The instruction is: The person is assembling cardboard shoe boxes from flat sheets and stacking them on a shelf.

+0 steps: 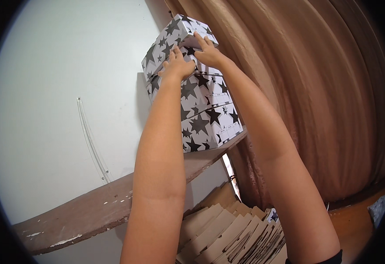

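Note:
Several white boxes patterned with grey and black stars are stacked on a wall shelf. Both my arms reach up to the top box (161, 48), which sits slightly askew over the star-patterned box (192, 90) below it. My left hand (175, 67) lies against its left side near the corner, fingers spread and stretched out. On its right-hand face rests my right hand (209, 53), with fingers extended and apart. The bottom box (201, 127) stands on the shelf, partly hidden by my left forearm. My hands cover part of the upper boxes' edges.
The brown shelf (86, 215) has chipped paint along its edge and runs along a pale wall (51, 132). A clear strip (89, 136) is fixed to the wall. Brown curtain fabric (333, 110) hangs at right. Below, flat cardboard pieces (219, 233) are packed in a row.

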Demonstrator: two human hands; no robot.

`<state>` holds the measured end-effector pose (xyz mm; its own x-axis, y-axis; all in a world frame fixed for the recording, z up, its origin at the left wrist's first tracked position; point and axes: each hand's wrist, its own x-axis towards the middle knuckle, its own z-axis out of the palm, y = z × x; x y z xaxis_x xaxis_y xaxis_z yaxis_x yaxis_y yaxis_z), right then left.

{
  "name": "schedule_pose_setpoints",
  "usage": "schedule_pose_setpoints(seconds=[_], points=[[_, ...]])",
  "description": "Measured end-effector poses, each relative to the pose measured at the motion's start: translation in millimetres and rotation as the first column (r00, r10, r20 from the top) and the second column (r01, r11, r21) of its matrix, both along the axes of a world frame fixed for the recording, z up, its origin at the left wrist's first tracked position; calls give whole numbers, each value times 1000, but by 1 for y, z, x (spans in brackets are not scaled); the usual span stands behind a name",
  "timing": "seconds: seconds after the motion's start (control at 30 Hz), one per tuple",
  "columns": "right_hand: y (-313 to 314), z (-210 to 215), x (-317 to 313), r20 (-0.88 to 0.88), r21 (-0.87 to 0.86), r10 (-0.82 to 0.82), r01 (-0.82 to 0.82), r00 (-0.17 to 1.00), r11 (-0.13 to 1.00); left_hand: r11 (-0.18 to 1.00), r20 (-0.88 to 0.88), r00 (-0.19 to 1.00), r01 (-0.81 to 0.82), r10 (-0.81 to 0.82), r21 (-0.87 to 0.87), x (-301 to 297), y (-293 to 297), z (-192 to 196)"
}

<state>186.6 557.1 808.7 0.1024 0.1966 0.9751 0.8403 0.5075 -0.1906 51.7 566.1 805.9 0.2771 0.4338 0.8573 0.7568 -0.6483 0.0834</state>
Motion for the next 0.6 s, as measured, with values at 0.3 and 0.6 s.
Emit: schedule_pose_setpoints(seconds=[0.3, 0.6], points=[[82, 32, 29, 105, -112, -379, 389, 920, 914, 991, -137, 990, -39, 21, -126, 39, 58, 9], [74, 25, 7, -55, -85, -213, 208, 976, 975, 914, -194, 962, -247, 192, -323, 12, 15, 2]])
